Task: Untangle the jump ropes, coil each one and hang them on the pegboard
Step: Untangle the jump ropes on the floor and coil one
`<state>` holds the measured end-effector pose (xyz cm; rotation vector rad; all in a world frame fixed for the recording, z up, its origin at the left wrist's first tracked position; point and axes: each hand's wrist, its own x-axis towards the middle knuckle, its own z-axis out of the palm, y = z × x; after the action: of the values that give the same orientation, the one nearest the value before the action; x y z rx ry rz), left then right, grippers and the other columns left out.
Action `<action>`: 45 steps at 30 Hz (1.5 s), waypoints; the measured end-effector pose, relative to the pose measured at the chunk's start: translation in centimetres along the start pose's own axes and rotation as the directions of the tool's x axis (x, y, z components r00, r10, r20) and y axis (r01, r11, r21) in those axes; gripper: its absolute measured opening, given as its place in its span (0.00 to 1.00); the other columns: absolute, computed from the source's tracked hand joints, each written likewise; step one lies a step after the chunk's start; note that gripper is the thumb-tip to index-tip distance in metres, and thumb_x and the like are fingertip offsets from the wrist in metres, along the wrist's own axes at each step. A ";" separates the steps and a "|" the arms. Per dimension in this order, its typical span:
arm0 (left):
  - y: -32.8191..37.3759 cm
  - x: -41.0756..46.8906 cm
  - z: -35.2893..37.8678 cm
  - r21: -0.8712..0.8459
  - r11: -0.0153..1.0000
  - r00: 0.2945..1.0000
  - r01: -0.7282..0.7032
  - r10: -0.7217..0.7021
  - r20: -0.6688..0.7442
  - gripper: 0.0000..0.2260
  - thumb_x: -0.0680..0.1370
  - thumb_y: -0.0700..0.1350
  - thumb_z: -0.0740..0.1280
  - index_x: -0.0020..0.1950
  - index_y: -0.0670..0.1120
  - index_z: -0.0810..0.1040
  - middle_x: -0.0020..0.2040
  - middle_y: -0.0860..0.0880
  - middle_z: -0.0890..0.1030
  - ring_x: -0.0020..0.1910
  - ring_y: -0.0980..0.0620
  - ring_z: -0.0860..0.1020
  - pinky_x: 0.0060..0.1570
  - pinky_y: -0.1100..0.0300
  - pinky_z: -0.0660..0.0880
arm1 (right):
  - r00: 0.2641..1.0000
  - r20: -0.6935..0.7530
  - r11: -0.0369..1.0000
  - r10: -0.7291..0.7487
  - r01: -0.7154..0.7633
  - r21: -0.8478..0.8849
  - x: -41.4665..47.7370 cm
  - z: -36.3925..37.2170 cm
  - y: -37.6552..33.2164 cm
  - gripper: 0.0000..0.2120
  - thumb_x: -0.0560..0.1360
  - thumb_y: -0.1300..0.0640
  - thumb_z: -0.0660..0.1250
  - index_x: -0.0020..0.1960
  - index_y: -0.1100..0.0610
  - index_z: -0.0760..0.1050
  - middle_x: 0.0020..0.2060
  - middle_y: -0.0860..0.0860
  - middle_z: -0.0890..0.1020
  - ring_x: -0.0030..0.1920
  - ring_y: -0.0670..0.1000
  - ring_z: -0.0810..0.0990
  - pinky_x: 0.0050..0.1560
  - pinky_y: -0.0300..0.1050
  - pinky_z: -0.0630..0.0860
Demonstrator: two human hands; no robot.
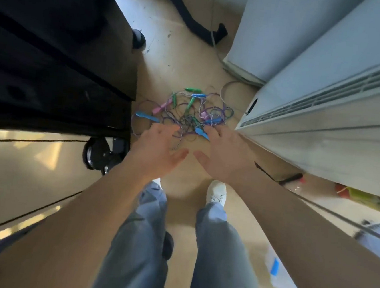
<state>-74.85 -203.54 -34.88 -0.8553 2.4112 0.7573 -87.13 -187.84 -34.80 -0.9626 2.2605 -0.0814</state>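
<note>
A tangled heap of jump ropes [187,113] lies on the tan floor ahead of my feet, thin purple, green and striped cords knotted together. Blue handles [146,117], green handles [191,103] and a pink handle [160,108] stick out of the heap. My left hand [158,147] hangs just above the near left side of the tangle, fingers spread and holding nothing. My right hand [222,155] hovers over the near right side, fingers straight, empty. No pegboard is in view.
A black wheeled cabinet [60,61] stands on the left with a caster [97,153] near my left hand. White appliances with vents [327,106] line the right. A black stand leg [196,23] and a cable loop [230,90] lie beyond the ropes.
</note>
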 end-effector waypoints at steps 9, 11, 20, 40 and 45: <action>-6.5 13.9 9.1 0.094 0.981 0.966 -0.167 0.144 0.215 0.28 0.73 0.64 0.64 0.70 0.56 0.67 0.63 0.47 0.71 0.63 0.46 0.72 0.61 0.46 0.74 | 0.992 0.018 0.992 0.127 -0.127 0.015 10.4 12.1 3.3 0.34 0.76 0.35 0.62 0.76 0.48 0.59 0.73 0.55 0.62 0.76 0.59 0.56 0.66 0.63 0.68; -7.7 17.1 12.1 0.138 0.974 0.963 -0.179 0.145 0.228 0.27 0.75 0.62 0.66 0.71 0.54 0.67 0.65 0.46 0.70 0.65 0.45 0.71 0.62 0.46 0.73 | 0.988 0.046 0.988 0.150 -0.152 0.040 12.9 15.9 4.4 0.33 0.76 0.35 0.62 0.75 0.47 0.59 0.72 0.54 0.61 0.76 0.58 0.54 0.65 0.62 0.68; -12.5 29.8 26.0 0.239 0.934 0.925 -0.266 0.178 0.335 0.28 0.75 0.60 0.66 0.73 0.54 0.67 0.67 0.45 0.70 0.66 0.43 0.72 0.64 0.46 0.72 | 0.963 0.151 0.971 0.224 -0.234 0.053 23.5 31.6 11.6 0.31 0.77 0.36 0.61 0.74 0.49 0.61 0.70 0.54 0.63 0.72 0.57 0.61 0.64 0.59 0.68; -12.7 43.6 35.8 0.144 0.985 0.975 -0.092 0.060 0.213 0.34 0.74 0.48 0.69 0.77 0.47 0.58 0.73 0.41 0.64 0.68 0.39 0.71 0.63 0.50 0.70 | 0.958 -0.003 0.954 0.286 -0.285 -0.096 36.2 40.4 17.8 0.36 0.75 0.51 0.63 0.79 0.51 0.50 0.69 0.62 0.71 0.73 0.63 0.62 0.76 0.61 0.53; -12.2 42.4 36.1 0.105 0.991 0.932 -0.081 0.038 0.361 0.18 0.76 0.46 0.64 0.66 0.46 0.72 0.58 0.42 0.80 0.55 0.42 0.79 0.46 0.60 0.73 | 0.967 -0.029 0.966 0.252 -0.253 -0.049 35.8 39.7 17.5 0.32 0.74 0.52 0.65 0.75 0.52 0.57 0.57 0.56 0.80 0.68 0.59 0.66 0.68 0.55 0.63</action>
<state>-87.42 -206.47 -90.46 -0.5439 2.1372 0.7145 -91.98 -191.12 -90.67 -0.6946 2.3971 0.0791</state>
